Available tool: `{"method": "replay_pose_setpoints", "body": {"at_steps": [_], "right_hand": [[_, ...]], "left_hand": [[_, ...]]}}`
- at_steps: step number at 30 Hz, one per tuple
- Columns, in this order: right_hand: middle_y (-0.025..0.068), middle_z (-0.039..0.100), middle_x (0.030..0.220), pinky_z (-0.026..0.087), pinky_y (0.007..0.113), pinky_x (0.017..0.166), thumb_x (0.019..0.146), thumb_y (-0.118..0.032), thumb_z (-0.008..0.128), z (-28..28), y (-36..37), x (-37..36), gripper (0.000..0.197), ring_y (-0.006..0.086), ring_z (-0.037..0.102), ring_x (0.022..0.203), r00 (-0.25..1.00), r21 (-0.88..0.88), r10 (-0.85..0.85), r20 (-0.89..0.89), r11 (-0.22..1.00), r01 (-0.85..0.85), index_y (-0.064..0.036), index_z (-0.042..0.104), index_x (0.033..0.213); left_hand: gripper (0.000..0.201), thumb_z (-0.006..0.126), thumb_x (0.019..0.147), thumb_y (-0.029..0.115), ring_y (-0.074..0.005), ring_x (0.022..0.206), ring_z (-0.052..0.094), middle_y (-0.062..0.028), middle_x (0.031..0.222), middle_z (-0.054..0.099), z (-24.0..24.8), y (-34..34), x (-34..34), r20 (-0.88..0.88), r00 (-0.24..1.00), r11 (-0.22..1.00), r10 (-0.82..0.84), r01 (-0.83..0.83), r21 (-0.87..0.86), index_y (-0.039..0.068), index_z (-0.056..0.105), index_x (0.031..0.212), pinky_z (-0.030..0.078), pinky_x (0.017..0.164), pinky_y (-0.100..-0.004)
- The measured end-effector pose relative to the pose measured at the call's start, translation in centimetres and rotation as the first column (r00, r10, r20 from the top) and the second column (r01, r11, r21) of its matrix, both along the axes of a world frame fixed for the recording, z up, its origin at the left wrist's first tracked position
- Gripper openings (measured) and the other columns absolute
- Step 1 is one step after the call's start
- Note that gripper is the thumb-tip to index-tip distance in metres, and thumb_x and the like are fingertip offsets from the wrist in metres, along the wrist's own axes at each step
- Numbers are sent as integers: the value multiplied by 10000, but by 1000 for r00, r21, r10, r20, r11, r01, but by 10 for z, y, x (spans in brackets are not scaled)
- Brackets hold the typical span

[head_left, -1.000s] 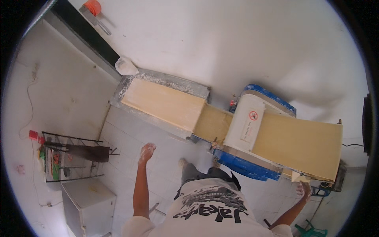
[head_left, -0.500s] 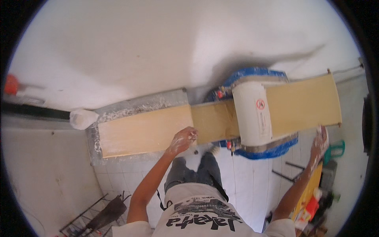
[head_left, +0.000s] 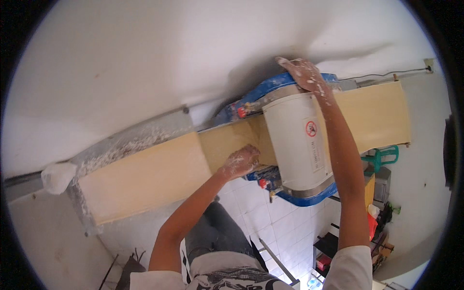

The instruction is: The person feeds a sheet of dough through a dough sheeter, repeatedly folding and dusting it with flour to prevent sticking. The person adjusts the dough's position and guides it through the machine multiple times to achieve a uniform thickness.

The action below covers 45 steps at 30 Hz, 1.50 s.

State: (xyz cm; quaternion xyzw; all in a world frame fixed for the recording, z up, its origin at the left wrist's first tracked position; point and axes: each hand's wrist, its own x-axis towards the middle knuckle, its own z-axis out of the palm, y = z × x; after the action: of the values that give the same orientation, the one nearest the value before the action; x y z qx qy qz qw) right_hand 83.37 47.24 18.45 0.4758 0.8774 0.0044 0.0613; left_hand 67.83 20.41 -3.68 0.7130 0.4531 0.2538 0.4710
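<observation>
A roller sheeting machine has a white curved cover (head_left: 295, 140) and blue side housings (head_left: 309, 197). A yellowish feed surface (head_left: 227, 140) runs into its left side. My left hand (head_left: 240, 162), dusted with flour, is over the near edge of this surface with its fingers curled in; whatever they may hold is hidden. My right hand (head_left: 307, 76), also floury, reaches across the cover to the far blue housing, its fingers stretched out and partly apart. Left of the feed surface, a long pale sheet (head_left: 145, 179), apparently dough, lies on a floury grey table (head_left: 140, 128).
A yellow outfeed surface (head_left: 374, 116) extends right of the machine. A white plastic bag (head_left: 59, 178) sits at the table's left end. A cord (head_left: 382, 75) runs along the wall to a socket. Below right stand a green stool (head_left: 386, 154) and a dark rack (head_left: 327, 245).
My right hand has left the outfeed surface's near edge and crossed to the machine's far side. My left hand has shifted right along the feed surface, toward the cover. The view has turned.
</observation>
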Motion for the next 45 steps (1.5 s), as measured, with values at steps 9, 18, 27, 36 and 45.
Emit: {"method": "replay_pose_setpoints", "body": {"at_steps": [9, 18, 27, 36, 45], "right_hand": [[223, 718, 1074, 524, 482, 983, 1087, -462, 348, 0, 10, -7, 429, 367, 673, 1111, 975, -99, -199, 99, 973, 209, -308, 543, 1436], [215, 704, 1150, 463, 501, 1057, 925, -798, 366, 5, 12, -20, 748, 420, 651, 1125, 976, -103, -210, 60, 971, 215, -247, 650, 1343], [160, 679, 1196, 454, 465, 1034, 973, -456, 515, 21, -41, -69, 507, 342, 596, 1214, 938, 231, -345, -10, 912, 338, -44, 677, 1219], [168, 606, 1319, 459, 424, 1018, 904, -207, 709, -133, -368, -161, 454, 270, 597, 1194, -126, -347, -400, -908, 549, 760, -29, 589, 1304], [131, 622, 1266, 473, 418, 1032, 938, -340, 742, -277, -370, -108, 657, 234, 593, 1192, -805, -754, -493, -331, 651, -90, -19, 465, 1439]], "left_hand": [[594, 666, 935, 310, -356, 1243, 585, -193, 1460, 537, -75, 144, 84, 195, 981, 998, 25, -37, 57, 79, 494, 1454, 474, 1057, -452], [685, 779, 859, 376, -325, 1173, 611, -144, 1460, 545, -117, 148, 14, 39, 960, 949, -278, 281, -146, 107, 542, 1443, 479, 1033, -429], [503, 876, 764, 443, -129, 643, 664, -48, 868, 721, -40, 136, -80, -36, 820, 612, -571, 396, -685, 66, 680, 1032, 427, 539, -238], [368, 841, 825, 310, -107, 659, 697, -7, 874, 720, 40, 132, -160, 197, 710, 491, -676, 634, -598, 46, 728, 1055, 496, 560, -235], [207, 768, 907, 176, -131, 619, 689, -13, 801, 698, 52, 128, -195, 334, 780, 458, -529, 594, -662, 27, 708, 1036, 473, 545, -239]]}}
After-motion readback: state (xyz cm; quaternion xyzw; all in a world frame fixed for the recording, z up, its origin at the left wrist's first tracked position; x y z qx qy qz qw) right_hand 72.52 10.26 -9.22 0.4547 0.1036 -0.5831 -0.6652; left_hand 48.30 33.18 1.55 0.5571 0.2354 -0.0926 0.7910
